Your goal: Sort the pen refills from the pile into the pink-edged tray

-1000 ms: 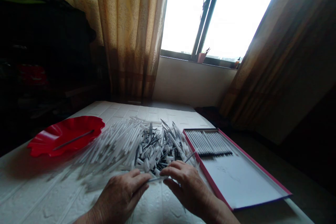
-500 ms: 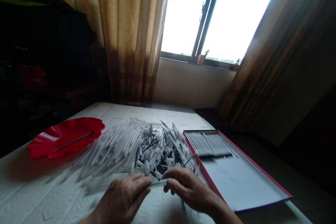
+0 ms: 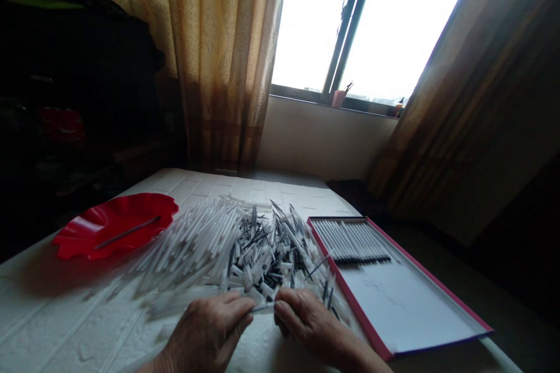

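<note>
My left hand [image 3: 205,329] pinches one end of a slim whitish pen [image 3: 263,308] between thumb and fingers. Around its other end the fingers of my right hand [image 3: 308,320] are closed, so only a short middle stretch shows. Just beyond my hands lies a heap of white caps and dark refill-like sticks [image 3: 266,259]. Left of that heap, many translucent white pen barrels [image 3: 196,236] are piled together. To the right, a shallow box with pink sides [image 3: 420,317] holds a row of white pens with dark ends [image 3: 350,239] along its far part.
A red wavy-rimmed dish [image 3: 79,242] sits at the table's left, with a dark stick [image 3: 126,233] lying in it. The white table [image 3: 56,326] has a brick-patterned cover. Behind it are brown curtains [image 3: 219,58] and a bright window, with a pink cup [image 3: 338,98] on the sill.
My right fingers have curled in more tightly around the pen's end, and less of the pen shows between my hands. The whole view has shifted slightly.
</note>
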A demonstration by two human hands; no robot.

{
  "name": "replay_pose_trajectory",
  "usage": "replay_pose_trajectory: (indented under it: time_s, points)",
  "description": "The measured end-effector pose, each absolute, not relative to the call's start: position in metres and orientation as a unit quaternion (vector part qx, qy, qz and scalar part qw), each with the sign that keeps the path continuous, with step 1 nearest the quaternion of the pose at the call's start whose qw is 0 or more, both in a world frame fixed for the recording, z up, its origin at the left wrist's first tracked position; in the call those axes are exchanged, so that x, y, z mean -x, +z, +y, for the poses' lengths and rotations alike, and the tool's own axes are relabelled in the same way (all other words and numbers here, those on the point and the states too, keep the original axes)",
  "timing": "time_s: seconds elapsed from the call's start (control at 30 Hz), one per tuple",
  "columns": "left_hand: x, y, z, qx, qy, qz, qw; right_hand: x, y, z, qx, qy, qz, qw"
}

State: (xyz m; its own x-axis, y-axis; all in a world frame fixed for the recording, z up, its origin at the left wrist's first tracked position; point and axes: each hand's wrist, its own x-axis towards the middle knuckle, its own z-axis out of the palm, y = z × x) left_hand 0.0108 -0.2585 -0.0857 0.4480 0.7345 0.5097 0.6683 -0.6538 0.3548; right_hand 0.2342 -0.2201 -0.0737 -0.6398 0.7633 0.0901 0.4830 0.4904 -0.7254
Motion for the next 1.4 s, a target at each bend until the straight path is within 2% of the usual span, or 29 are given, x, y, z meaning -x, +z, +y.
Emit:
replay_pose_trajectory:
  time_s: [0.33, 0.6, 0.8, 1.07, 1.17, 1.3, 1.4]
  points:
    - [-0.011, -0.078, -0.262, -0.875, 0.251, 0.414, 0.028, -0.235, -0.066, -0.224, 0.368, 0.370, -0.834, 0.182]
    - [-0.015, -0.085, -0.261, -0.870, 0.246, 0.425, 0.043, -0.232, -0.069, -0.220, 0.379, 0.365, -0.829, 0.192]
    - [-0.012, -0.085, -0.255, -0.855, 0.292, 0.424, 0.059, -0.235, -0.060, -0.216, 0.382, 0.399, -0.792, 0.259]
    - [0.001, -0.097, -0.244, -0.838, 0.328, 0.436, 0.021, -0.258, -0.069, -0.191, 0.410, 0.476, -0.662, 0.408]
    - [-0.005, -0.098, -0.246, -0.819, 0.355, 0.448, 0.049, -0.242, -0.072, -0.194, 0.410, 0.506, -0.610, 0.451]
    - [-0.011, -0.089, -0.253, -0.827, 0.340, 0.432, 0.117, -0.208, -0.078, -0.210, 0.397, 0.545, -0.589, 0.446]
    - [-0.010, -0.088, -0.254, -0.830, 0.347, 0.420, 0.121, -0.196, -0.077, -0.219, 0.392, 0.547, -0.597, 0.436]
